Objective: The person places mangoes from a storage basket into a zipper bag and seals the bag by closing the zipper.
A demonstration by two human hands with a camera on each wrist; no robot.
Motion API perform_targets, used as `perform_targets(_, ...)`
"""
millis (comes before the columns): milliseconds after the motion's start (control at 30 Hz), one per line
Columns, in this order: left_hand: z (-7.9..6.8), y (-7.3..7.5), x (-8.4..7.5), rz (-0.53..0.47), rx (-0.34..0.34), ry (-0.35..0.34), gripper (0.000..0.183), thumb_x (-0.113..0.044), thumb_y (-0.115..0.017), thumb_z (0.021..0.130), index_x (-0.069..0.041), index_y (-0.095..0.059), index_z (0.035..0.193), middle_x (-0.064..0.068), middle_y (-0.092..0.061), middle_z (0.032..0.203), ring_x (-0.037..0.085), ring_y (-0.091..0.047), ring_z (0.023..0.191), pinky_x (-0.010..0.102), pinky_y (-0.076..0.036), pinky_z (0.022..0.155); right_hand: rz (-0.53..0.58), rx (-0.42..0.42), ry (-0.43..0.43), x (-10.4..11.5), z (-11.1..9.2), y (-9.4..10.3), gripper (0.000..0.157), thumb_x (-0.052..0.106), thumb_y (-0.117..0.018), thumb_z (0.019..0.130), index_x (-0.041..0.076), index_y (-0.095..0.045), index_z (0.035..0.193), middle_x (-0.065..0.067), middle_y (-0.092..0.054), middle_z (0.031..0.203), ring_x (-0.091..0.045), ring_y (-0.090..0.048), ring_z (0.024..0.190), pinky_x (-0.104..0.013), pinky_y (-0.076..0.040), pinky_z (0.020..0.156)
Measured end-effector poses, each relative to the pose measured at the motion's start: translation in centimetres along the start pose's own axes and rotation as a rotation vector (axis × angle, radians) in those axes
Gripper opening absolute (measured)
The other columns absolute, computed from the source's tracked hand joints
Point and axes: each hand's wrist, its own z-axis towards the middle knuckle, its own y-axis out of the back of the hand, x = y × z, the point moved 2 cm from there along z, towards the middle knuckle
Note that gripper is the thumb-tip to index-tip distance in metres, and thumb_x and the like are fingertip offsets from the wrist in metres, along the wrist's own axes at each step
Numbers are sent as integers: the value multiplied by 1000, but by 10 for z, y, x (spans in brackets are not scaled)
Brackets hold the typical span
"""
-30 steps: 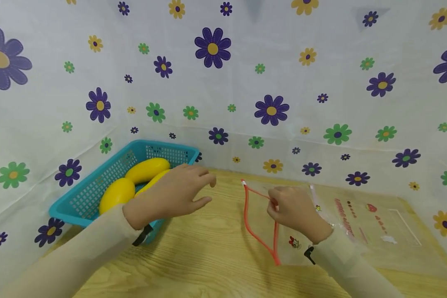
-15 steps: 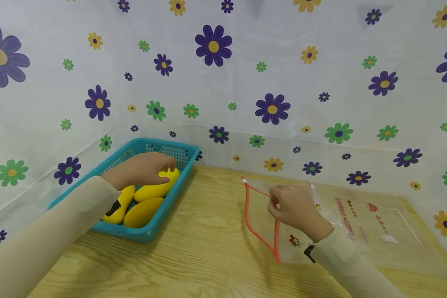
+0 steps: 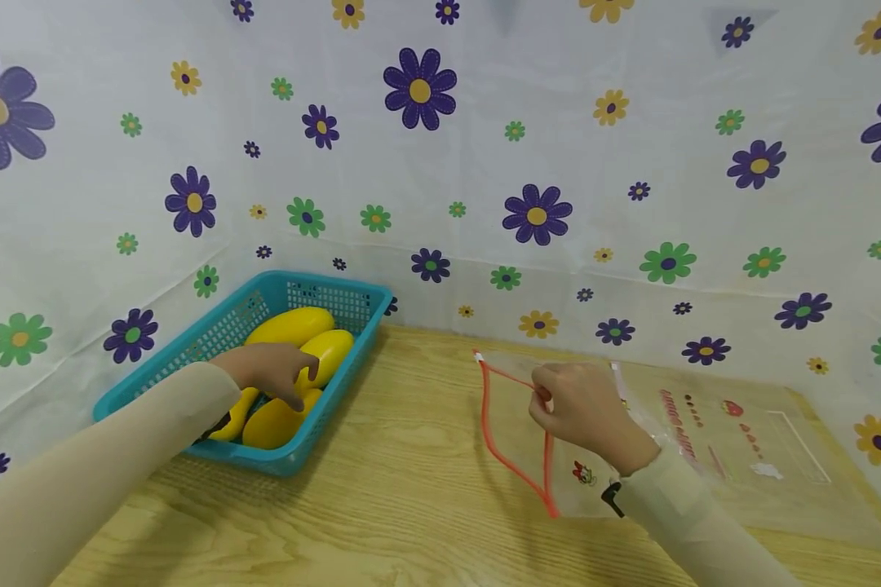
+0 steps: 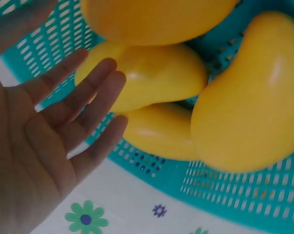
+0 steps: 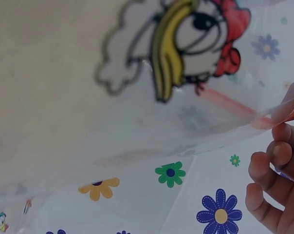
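My left hand (image 3: 264, 368) is over the blue-green plastic basket (image 3: 264, 461) at the left, palm down among several yellow mangoes (image 3: 289, 326). In the left wrist view its fingers (image 4: 96, 80) are extended and spread, overlapping one mango (image 4: 152, 73) and gripping none. My right hand (image 3: 587, 416) pinches the upper edge of a clear zip bag (image 3: 595, 499) with a red zip strip, holding its mouth apart toward the left. The right wrist view has the thumb and index finger on the bag's red edge, the other fingers (image 5: 261, 163) curled, and a cartoon duck print (image 5: 186, 44) on the film.
Clear plastic with strawberry and lettering prints (image 3: 749, 456) lies flat on the wooden table (image 3: 404, 465) at the right. White cloth with purple, yellow and green flowers (image 3: 418, 204) stands behind and to the left of the table.
My left hand has moved left from beyond the basket's right side, back over the basket, and is now lower among the mangoes. My right hand keeps its pinch on the zip bag.
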Motion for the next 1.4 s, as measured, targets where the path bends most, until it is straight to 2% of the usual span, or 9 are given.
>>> perform_targets(100,1,-5,-1,18,21,17,51,-33,-75,76,-8,-54,114,1,-57,80,15,-50,68,30,-46,64,14,-15,26,0,-1,2,22,6,-62,69,15,-45,58,9,-37,53,-2,-23,49,-17,-16,46)
perform_targets(300,1,-5,-7,55,40,46,52,-35,-78,71,-10,-56,111,1,-59,89,16,-51,74,33,-47,67,24,-46,69,0,-1,7,25,6,-63,68,17,-43,58,10,-36,55,-2,-25,50,-17,-17,47)
perform_targets(567,9,-14,-8,137,58,74,57,-36,-80,68,-11,-58,113,4,-64,104,18,-58,85,39,-51,77,104,4,55,-3,-7,4,26,5,-64,72,17,-44,59,10,-37,56,-1,-26,52,-16,-22,48)
perform_targets(667,14,-19,-5,141,58,81,54,-33,-81,67,-12,-59,112,2,-64,101,18,-57,84,39,-50,77,119,13,62,-3,-9,3,26,6,-64,73,17,-45,59,11,-37,56,-1,-26,52,-15,-23,48)
perform_targets(833,16,-23,-5,116,56,95,47,-30,-82,65,-17,-60,105,-1,-63,93,18,-57,81,38,-50,73,105,-23,107,1,-9,3,24,6,-64,71,16,-46,59,11,-37,55,0,-26,52,-15,-22,49)
perform_targets(967,16,-25,-6,80,84,116,51,-28,-83,65,-19,-58,108,1,-63,94,19,-58,83,39,-51,72,91,-44,129,3,-9,3,24,5,-64,70,16,-46,59,11,-36,55,1,-24,52,-15,-21,49)
perform_targets(1133,10,-24,-9,110,120,137,65,-30,-85,63,-15,-55,118,3,-63,97,21,-57,85,41,-51,76,89,-36,129,4,-9,2,25,5,-65,71,16,-46,59,11,-37,55,1,-25,52,-15,-23,50)
perform_targets(1400,3,-22,-7,182,145,152,82,-35,-85,63,-5,-49,130,13,-61,116,31,-57,102,48,-47,89,89,-24,127,4,-9,-1,25,7,-65,72,16,-46,59,11,-37,55,0,-26,52,-17,-26,52)
